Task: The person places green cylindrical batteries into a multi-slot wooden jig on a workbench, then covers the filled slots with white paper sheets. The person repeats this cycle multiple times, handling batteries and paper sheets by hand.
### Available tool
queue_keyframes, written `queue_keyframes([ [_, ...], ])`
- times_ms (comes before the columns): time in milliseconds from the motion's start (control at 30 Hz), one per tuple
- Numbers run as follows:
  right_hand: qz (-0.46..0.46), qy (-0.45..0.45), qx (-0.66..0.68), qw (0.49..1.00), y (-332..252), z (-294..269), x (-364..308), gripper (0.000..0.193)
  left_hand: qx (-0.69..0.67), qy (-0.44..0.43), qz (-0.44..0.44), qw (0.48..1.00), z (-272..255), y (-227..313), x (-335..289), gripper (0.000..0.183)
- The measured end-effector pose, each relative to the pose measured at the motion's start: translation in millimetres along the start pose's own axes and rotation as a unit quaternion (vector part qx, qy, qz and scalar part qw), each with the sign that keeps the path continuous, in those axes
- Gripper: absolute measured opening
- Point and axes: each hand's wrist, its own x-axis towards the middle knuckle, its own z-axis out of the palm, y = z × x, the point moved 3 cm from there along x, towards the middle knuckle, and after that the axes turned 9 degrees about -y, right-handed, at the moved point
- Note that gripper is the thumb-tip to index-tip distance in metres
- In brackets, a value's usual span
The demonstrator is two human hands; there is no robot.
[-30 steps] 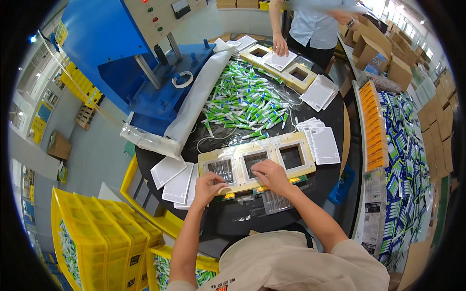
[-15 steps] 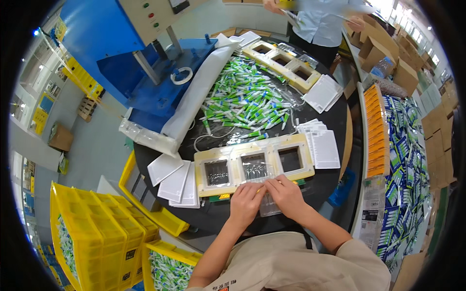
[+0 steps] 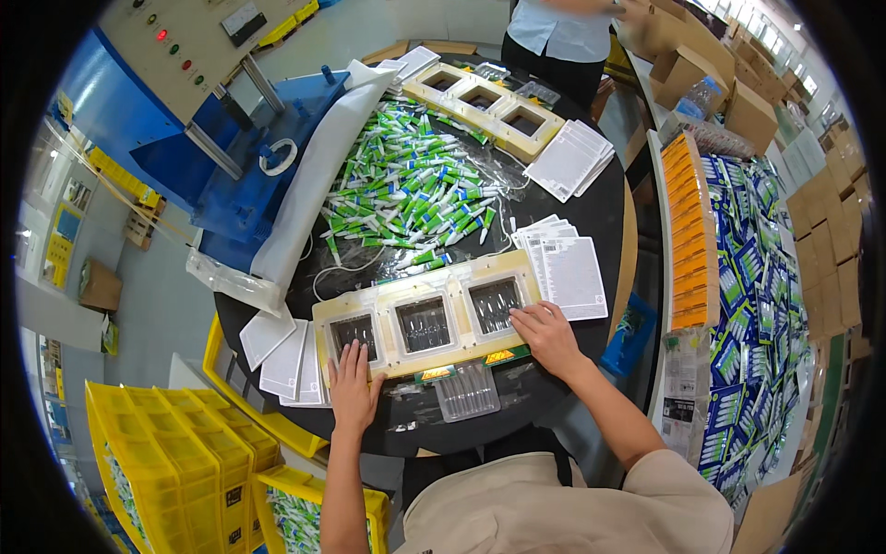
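Three-window frame [image 3: 426,320], frame centre, on the black surface [image 3: 609,226]: left hand [image 3: 353,377] and right hand [image 3: 546,334] lie flat and open on its ends, steadying it, grasping nothing.

Busy packing bench, lots of stuff lying around

Big pile of green & white tubes [image 3: 411,189] sits past the hands w/ a second cream three-window frame [image 3: 486,109] further back near another person [image 3: 565,37]. White printed cards: one stack [image 3: 563,272] just above the right hand, another [image 3: 284,355] just left of the left hand, more [image 3: 570,159] by the far frame. Blue machine [image 3: 175,138] far left, yellow crates [image 3: 166,471] below-left, orange boxes [image 3: 688,231] off right, cardboard cartons [image 3: 729,88] top right.
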Motion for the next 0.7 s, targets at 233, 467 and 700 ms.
queue_keyframes([
  [233, 0.044, -0.081, 0.103, 0.990, -4.1, -25.7, 32.2, 0.028, -0.065, 0.062, 0.012, 0.996, -30.1, -0.5, 29.4, 0.044],
  [467, 0.136, 0.085, 0.231, 0.960, -11.2, 14.2, 162.4, 0.014, -0.007, 0.118, 0.169, 0.979, -34.3, 0.1, 225.7, 0.039],
  [700, 0.162, -0.063, 0.038, 0.984, -8.4, 103.6, 240.7, 0.011, -0.034, 0.066, 0.243, 0.967, -48.9, -24.4, 232.6, 0.022],
])
